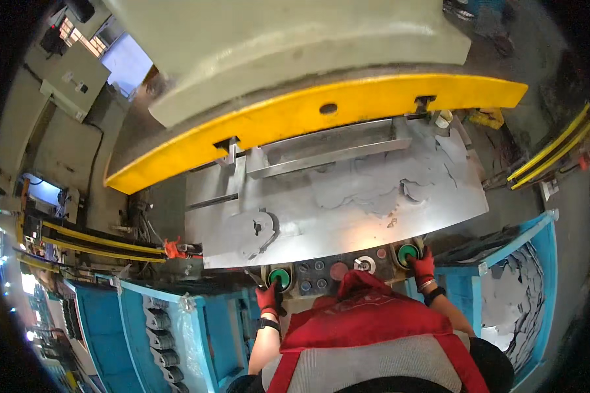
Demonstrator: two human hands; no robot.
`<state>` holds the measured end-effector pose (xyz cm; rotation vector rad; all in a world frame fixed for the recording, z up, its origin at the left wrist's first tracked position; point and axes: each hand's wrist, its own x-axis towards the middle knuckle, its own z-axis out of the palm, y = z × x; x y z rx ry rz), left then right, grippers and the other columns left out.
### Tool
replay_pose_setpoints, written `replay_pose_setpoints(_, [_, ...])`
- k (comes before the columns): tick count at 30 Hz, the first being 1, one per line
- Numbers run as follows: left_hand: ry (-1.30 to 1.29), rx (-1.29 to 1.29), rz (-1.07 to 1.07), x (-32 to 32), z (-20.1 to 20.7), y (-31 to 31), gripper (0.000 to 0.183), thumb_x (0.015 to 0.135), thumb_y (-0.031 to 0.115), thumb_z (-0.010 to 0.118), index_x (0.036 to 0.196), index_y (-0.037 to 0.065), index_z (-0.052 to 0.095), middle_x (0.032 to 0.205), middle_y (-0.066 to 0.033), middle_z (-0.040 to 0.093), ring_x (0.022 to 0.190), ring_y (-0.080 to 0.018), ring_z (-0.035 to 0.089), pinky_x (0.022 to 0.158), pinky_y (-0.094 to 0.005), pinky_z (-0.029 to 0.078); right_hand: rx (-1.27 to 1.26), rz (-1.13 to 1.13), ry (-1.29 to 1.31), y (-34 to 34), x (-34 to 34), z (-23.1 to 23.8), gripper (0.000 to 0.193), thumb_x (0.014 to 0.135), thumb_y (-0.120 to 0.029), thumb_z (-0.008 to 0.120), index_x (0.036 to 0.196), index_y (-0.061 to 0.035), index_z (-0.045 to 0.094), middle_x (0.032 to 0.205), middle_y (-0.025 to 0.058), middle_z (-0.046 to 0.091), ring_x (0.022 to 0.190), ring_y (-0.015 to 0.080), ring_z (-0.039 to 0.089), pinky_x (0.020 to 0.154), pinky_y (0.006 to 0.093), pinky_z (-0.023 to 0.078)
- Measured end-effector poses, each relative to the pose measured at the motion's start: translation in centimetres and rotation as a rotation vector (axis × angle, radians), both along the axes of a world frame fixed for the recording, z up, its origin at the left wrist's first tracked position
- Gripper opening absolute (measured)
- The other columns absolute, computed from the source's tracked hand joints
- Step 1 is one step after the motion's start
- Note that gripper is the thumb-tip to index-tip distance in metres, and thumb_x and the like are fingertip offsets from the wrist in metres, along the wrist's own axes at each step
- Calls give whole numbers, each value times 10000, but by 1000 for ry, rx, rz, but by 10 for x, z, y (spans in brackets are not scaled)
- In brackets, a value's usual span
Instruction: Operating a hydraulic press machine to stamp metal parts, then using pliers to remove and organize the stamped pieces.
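Observation:
My left hand, in a red glove with dark fingers, is curled at a round green push button on the left of a control panel. My right hand, gloved the same way, is curled at a second green push button, its thumb reaching onto the face. The undersides of both hands are hidden. A thin dark piece sticks out beside the left hand; I cannot make out what it is. Beyond the panel lies a flat steel press bed with a round metal plate on its left part.
Overhead spans a yellow beam under the pale green press body. A metal channel lies at the bed's back. Blue bins flank me: the left bin holds stacked metal parts, the right bin thin grey sheets. Yellow-striped guards stand at the sides.

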<state>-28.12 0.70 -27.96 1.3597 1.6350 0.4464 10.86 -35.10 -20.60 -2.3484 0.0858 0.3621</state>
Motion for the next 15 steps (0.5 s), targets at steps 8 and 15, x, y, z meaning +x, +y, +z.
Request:
replay_pose_setpoints(8, [-315, 110, 450, 7, 124, -24, 472, 895, 380, 495, 1070, -56, 538, 1022, -161, 595, 886, -232, 577, 765, -359, 453, 264, 35, 50, -27, 13, -54, 900, 588, -302, 794, 1291, 45, 351, 1242, 236, 473, 1133, 347, 471, 942, 384, 392])
replay_pose_setpoints(15, [-816, 17, -275, 144, 311, -18, 458, 916, 375, 395, 1269, 82, 408, 1021, -93, 551, 516, -59, 453, 453, -198, 419, 315, 63, 110, -22, 13, -37, 870, 628, -241, 790, 1307, 49, 330, 1297, 202, 426, 1173, 278, 431, 968, 338, 363])
